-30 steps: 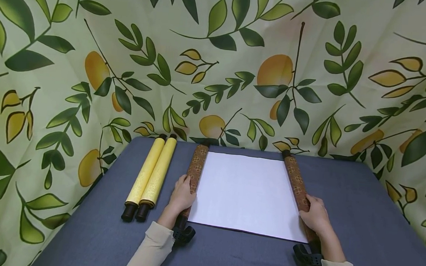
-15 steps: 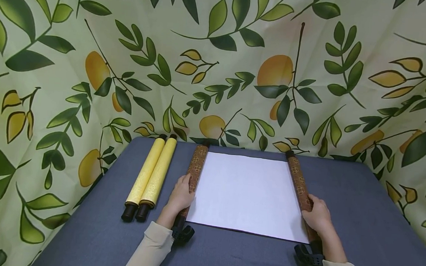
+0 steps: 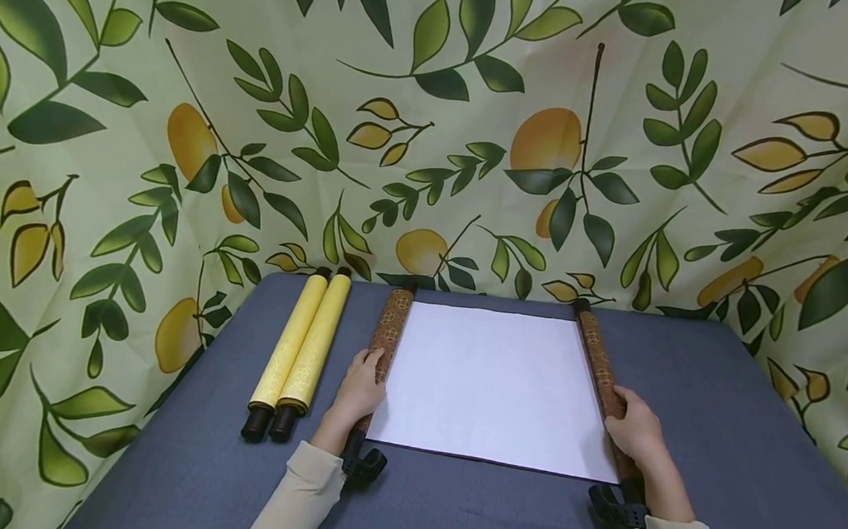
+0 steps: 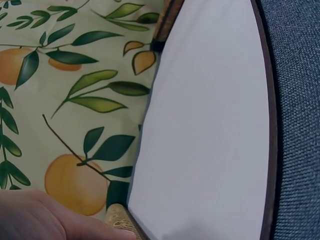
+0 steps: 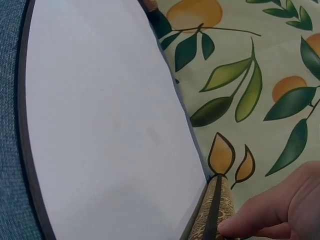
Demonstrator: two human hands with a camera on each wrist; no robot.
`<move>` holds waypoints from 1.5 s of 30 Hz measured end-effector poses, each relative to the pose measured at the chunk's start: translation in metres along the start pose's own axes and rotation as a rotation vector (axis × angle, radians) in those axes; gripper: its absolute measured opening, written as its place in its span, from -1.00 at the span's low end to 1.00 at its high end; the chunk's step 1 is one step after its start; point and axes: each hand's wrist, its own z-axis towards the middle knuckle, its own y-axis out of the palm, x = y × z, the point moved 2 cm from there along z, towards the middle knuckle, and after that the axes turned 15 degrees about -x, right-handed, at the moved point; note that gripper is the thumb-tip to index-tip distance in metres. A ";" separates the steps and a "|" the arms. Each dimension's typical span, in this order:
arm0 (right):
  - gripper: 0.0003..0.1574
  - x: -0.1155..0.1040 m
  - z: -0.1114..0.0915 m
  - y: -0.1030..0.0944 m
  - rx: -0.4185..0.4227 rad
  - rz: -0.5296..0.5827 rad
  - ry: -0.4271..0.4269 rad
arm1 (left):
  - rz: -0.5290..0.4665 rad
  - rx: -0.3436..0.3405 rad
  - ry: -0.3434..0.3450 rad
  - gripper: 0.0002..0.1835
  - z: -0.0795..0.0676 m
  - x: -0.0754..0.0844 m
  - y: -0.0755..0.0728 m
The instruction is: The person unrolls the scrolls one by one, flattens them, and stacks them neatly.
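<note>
A hanging scroll (image 3: 489, 386) lies partly unrolled on the table, its white face up between two brown patterned rolls with dark end knobs. My left hand (image 3: 362, 388) holds the left roll (image 3: 393, 320) near its front part. On the other side, my right hand (image 3: 635, 426) grips the right roll (image 3: 594, 344), thumb on the inner side. In the right wrist view the thumb (image 5: 250, 217) presses on the roll beside a dark strip. The left wrist view shows the left thumb (image 4: 95, 227) lying on its roll. Fingers beneath the rolls are mostly hidden.
Two yellow rolled scrolls (image 3: 303, 342) with dark knobs lie side by side left of my left hand. Blue-grey cloth covers the table (image 3: 479, 518). A leaf-and-fruit patterned curtain (image 3: 464, 135) hangs behind and on both sides. Dark straps circle both wrists.
The right roll has moved a little to the right with my right hand, and the left roll slightly left. More of the white face shows between them.
</note>
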 end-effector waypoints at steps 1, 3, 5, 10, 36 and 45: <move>-0.17 0.000 0.000 0.000 0.003 -0.004 0.000 | 0.000 0.000 -0.002 -0.37 0.000 0.000 0.000; -0.17 0.000 0.000 -0.001 0.007 -0.015 0.002 | 0.000 -0.003 -0.008 -0.37 0.001 -0.001 0.000; -0.17 0.000 0.000 -0.001 0.013 -0.025 0.007 | -0.002 -0.004 -0.013 -0.37 0.001 -0.001 0.000; -0.16 0.001 -0.001 -0.002 0.016 -0.024 0.012 | -0.019 -0.002 -0.025 -0.35 0.004 -0.001 0.001; -0.14 0.004 0.001 -0.003 0.021 -0.018 0.002 | -0.048 0.066 -0.017 -0.37 0.005 -0.002 0.001; -0.16 0.004 -0.001 -0.005 0.022 -0.014 0.029 | -0.065 0.098 -0.016 -0.37 0.006 -0.005 0.000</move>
